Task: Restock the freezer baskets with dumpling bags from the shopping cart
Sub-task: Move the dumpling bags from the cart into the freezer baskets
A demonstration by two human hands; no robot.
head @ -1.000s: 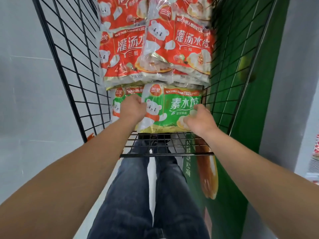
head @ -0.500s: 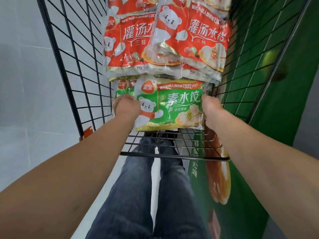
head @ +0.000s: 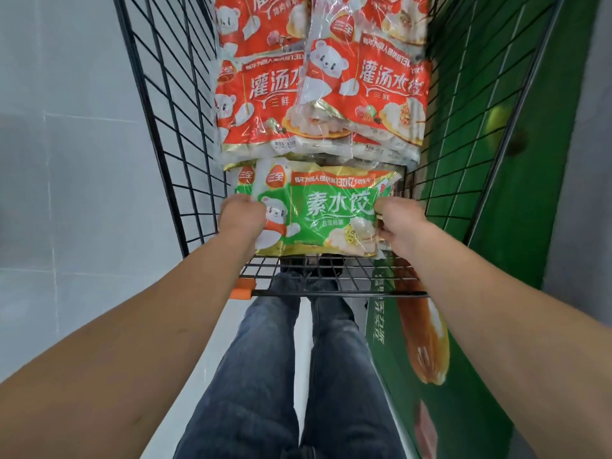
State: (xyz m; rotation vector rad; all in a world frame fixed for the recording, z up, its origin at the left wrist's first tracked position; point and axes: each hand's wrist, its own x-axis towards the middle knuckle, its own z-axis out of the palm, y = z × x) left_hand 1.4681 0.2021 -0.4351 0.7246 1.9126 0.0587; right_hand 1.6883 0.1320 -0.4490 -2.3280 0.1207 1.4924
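Setting: pale grey tiled floor on my left, a green printed panel showing fried food on my right.
Cart: black wire shopping cart straight ahead of me, its near rim carrying an orange plastic corner cap.
Upper stock: red dumpling bags stacked at the far end of the cart, overlapping one another, white bear and large white lettering on each.
Item in hand: green dumpling bag at the near end of the cart, just below the red stack, face up with the bear at its left end.
Second green bag: another green dumpling bag lies partly hidden under the first, only its left corner showing.
Left hand: my left hand grips the left edge of the green bag, fingers curled out of sight beneath it.
Right hand: my right hand grips the right edge, fingers pinching the crinkled plastic.
Below: my legs in dark jeans behind the cart's near rim.
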